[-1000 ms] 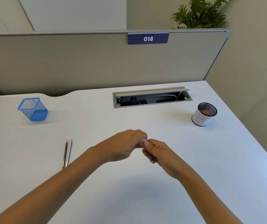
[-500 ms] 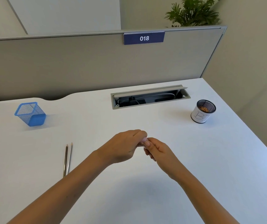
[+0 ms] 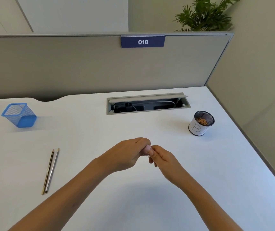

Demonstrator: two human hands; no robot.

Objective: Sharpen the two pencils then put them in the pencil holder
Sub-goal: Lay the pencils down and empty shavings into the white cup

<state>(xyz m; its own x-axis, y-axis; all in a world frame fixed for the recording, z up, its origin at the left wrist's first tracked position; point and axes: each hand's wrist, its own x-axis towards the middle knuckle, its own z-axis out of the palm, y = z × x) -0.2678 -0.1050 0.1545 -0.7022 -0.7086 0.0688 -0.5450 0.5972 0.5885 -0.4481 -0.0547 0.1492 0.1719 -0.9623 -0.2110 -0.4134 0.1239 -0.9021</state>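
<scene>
Two pencils lie side by side on the white desk, left of my hands, tips pointing away from me. The blue mesh pencil holder stands at the far left, tilted in this wide view. My left hand and my right hand meet over the middle of the desk. Their fingertips pinch a small pale pink object between them, mostly hidden by the fingers; I cannot tell what it is. Neither hand touches the pencils.
A black mesh cup with a white label and pencil shavings inside stands at the right. An open cable tray is set into the desk at the back. A grey partition walls off the rear, and the desk's right edge is close to the cup.
Both hands stay joined at the same spot with small finger shifts. Only the view has drifted slightly; the pencils and containers have not moved.
</scene>
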